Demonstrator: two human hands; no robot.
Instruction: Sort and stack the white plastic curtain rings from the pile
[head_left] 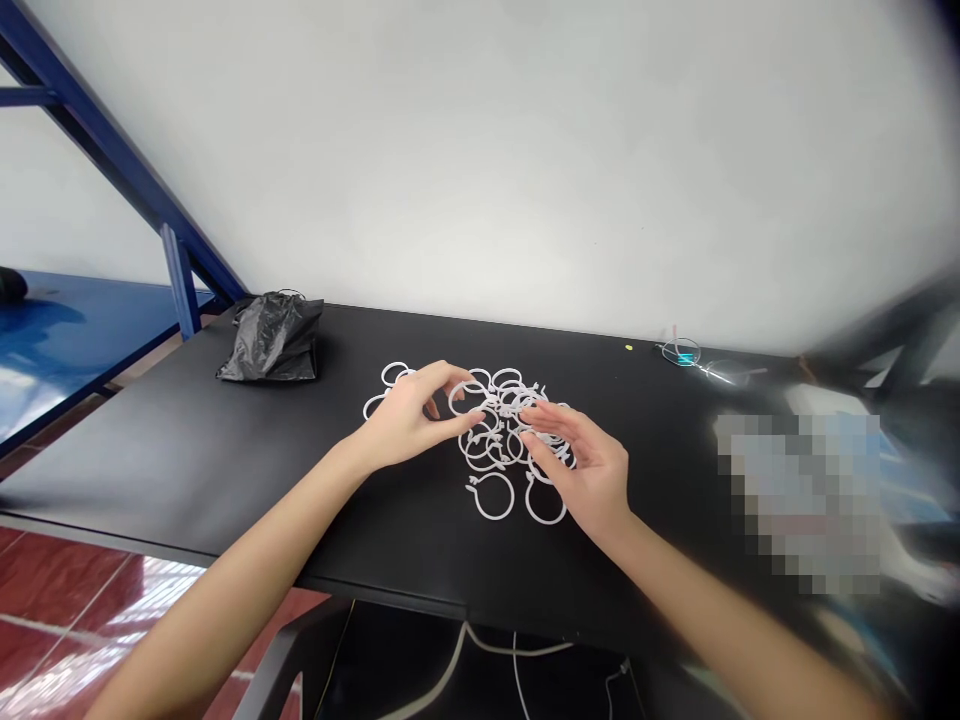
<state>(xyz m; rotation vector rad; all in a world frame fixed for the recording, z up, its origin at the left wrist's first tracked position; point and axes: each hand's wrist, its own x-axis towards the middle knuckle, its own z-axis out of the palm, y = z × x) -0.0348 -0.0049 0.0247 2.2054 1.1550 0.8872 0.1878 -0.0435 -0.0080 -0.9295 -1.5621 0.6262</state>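
A loose pile of white plastic snap rings [494, 497], which look like shower curtain rings with small clasps, lies on the black table. My left hand [416, 415] is at the pile's left side, with one white ring [451, 405] between its thumb and fingertips. A few more rings [393, 373] lie behind and beside that hand, partly covered by it. Over the right part of the pile is my right hand [589, 460], thumb and fingers apart. Its fingertips hide some rings; I see nothing gripped between them.
A crumpled black plastic bag [274, 340] sits at the table's back left. Eyeglasses [681, 352] lie by the wall at the back right. Clear plastic packaging [907, 470], partly pixelated, is at the right. Cables [517, 655] hang below the front edge. A blue metal frame [112, 140] stands left.
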